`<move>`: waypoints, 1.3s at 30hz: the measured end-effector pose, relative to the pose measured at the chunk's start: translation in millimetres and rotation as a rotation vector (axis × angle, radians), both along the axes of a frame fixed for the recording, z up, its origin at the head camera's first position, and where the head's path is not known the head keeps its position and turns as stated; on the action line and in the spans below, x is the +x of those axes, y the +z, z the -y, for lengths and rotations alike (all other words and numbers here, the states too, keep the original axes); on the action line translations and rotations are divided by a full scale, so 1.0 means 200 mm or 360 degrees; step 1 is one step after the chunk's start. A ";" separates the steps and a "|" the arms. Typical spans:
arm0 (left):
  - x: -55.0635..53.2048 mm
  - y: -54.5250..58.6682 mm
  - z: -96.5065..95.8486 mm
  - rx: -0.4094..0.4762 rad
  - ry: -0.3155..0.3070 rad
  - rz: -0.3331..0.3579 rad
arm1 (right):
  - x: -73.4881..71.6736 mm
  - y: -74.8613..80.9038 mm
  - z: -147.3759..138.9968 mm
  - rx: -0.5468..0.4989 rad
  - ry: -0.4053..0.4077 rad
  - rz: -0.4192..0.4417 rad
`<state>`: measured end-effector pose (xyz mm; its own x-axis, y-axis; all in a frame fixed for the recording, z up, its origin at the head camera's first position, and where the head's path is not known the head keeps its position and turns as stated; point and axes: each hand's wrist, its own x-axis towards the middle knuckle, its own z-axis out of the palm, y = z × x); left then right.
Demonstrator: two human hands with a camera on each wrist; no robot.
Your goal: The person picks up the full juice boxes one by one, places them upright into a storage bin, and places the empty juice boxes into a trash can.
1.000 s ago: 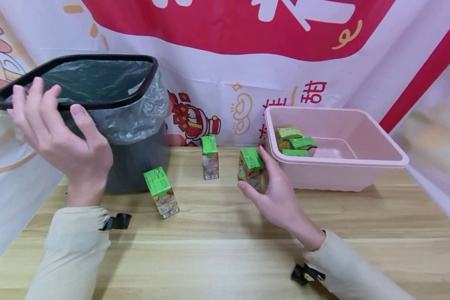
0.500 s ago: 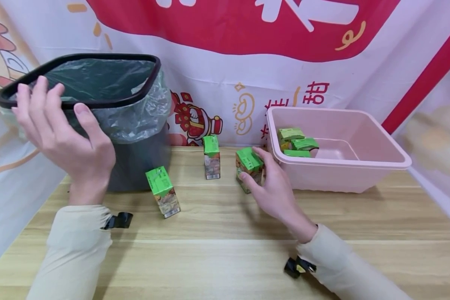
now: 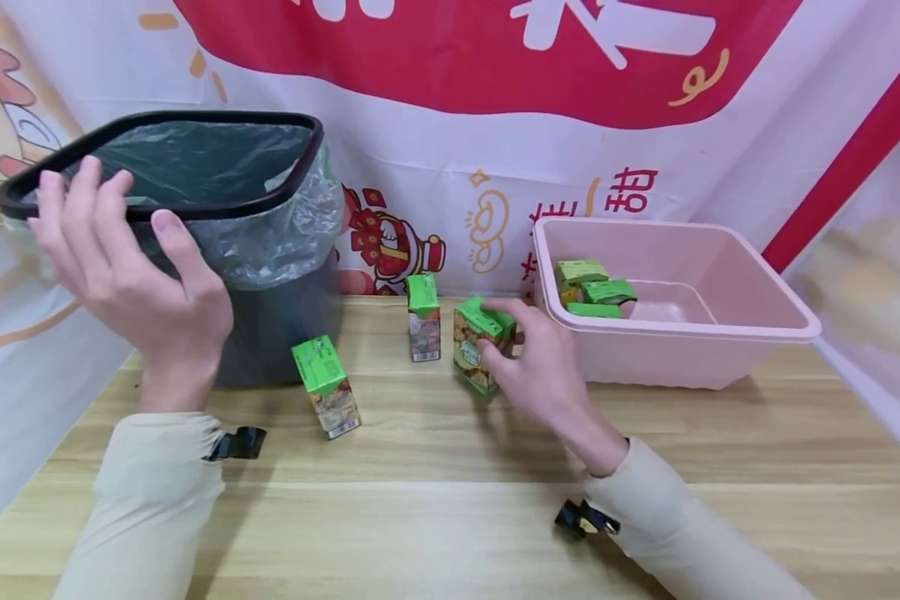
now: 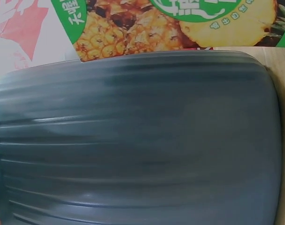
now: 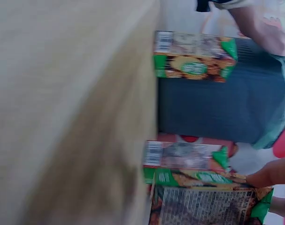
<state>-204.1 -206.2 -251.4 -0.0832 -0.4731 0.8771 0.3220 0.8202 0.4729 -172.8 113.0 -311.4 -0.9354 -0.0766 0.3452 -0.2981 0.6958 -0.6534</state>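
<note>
Subject item: the green-topped drink carton [image 3: 471,354] in the right hand [image 3: 540,358], near the middle of the wood-grain tabletop [image 3: 420,533]. Clock bearings below are taken from it in the head view, with six o'clock toward the wearer.

Grip, right: thumb and fingers are clamped on the upper part of this carton. Whether its base touches the wood cannot be determined. Grip, left: the left hand [image 3: 138,258], toward ten o'clock, has its fingers apart at the black rim [image 3: 195,212] of the lined waste bin [image 3: 277,325] and holds nothing; firm contact is not confirmed.

Surroundings: an upright carton [image 3: 423,321] near, between nine and ten o'clock; a second loose carton [image 3: 322,367] farther off, between eight and nine; the pink plastic tub [image 3: 667,354] just beyond the hand toward three, with green-topped cartons [image 3: 607,292] inside.

Handling assessment: probably light, though fill is unverified. Coated paperboard should be firm along the edges, yielding on the broad faces and mildly slippery. Recommended hold: opposite sides, upper to middle height, light pressure, clear of the raised top flap; hard squeezing could dent it or force out liquid.
</note>
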 end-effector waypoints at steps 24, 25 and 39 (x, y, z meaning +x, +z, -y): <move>0.01 0.01 -0.01 0.0000 -0.0022 -0.0008 | -0.02 0.31 0.13 -0.0511 0.0298 -0.0406; 0.01 0.01 -0.01 -0.0004 -0.0016 -0.0007 | -0.02 0.31 0.14 -0.0527 0.0315 -0.0436; 0.00 0.00 0.00 -0.0006 -0.0008 -0.0016 | -0.10 0.35 0.27 -0.0730 0.0422 -0.0686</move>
<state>-204.7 -207.0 -251.5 -0.0768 -0.4692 0.8797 0.3308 0.8204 0.4664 -192.6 60.0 -240.6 -0.6770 -0.0414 0.7348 -0.7200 0.2443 -0.6496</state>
